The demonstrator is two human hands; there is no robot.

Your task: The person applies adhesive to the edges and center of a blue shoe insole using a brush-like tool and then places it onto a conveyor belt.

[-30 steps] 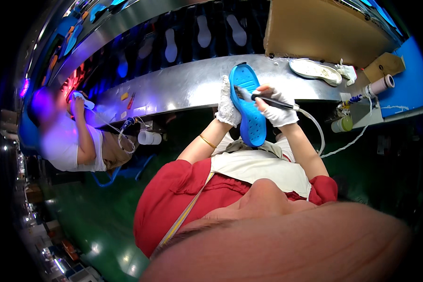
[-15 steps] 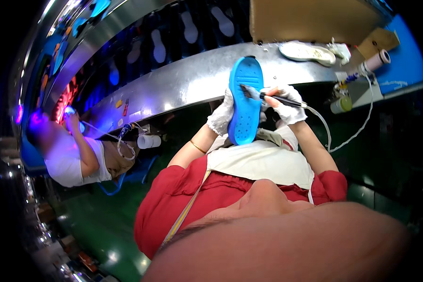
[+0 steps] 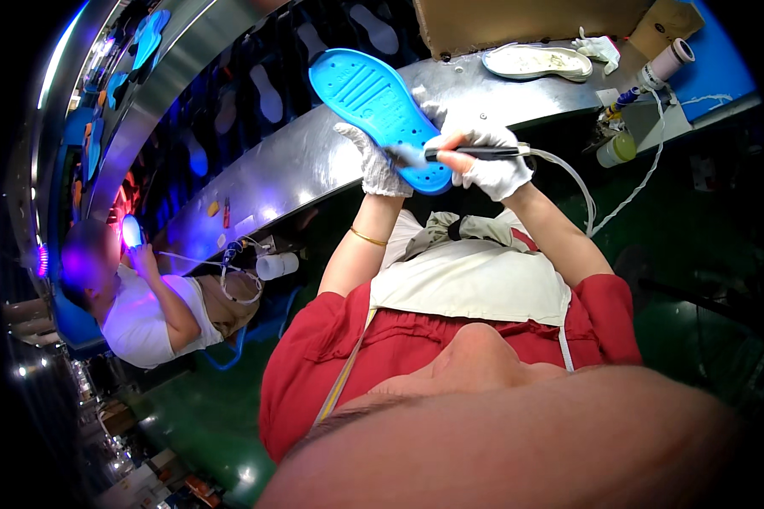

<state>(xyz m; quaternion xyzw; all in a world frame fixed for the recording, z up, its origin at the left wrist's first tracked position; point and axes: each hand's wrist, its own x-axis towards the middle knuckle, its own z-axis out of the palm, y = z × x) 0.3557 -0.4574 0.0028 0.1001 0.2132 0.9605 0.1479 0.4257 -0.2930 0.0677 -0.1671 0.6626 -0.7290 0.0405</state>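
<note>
A bright blue shoe sole (image 3: 369,89) is tilted up to the left in front of me, its inner face with ridges and small holes turned toward me. My left hand (image 3: 378,163), in a white glove, supports it from beneath along its near side, thumb apart. In my right hand (image 3: 488,161), gloved with bare fingertips, is a black-handled brush (image 3: 484,153) with a pale tube running from its back end. The brush's bristles, blurred, touch the sole near its lower, right-hand end.
A metal bench (image 3: 297,165) curves across in front, beside a conveyor carrying several soles (image 3: 267,93). A white sole (image 3: 536,63), a crumpled glove (image 3: 598,48) and a cardboard box (image 3: 518,24) are at the far right. Hoses hang near a yellow-capped container (image 3: 616,151). A co-worker (image 3: 157,310) sits at left.
The blue sole has swung from nearly upright to slanting, its far end now leftward. My right hand has moved the brush down to its near end.
</note>
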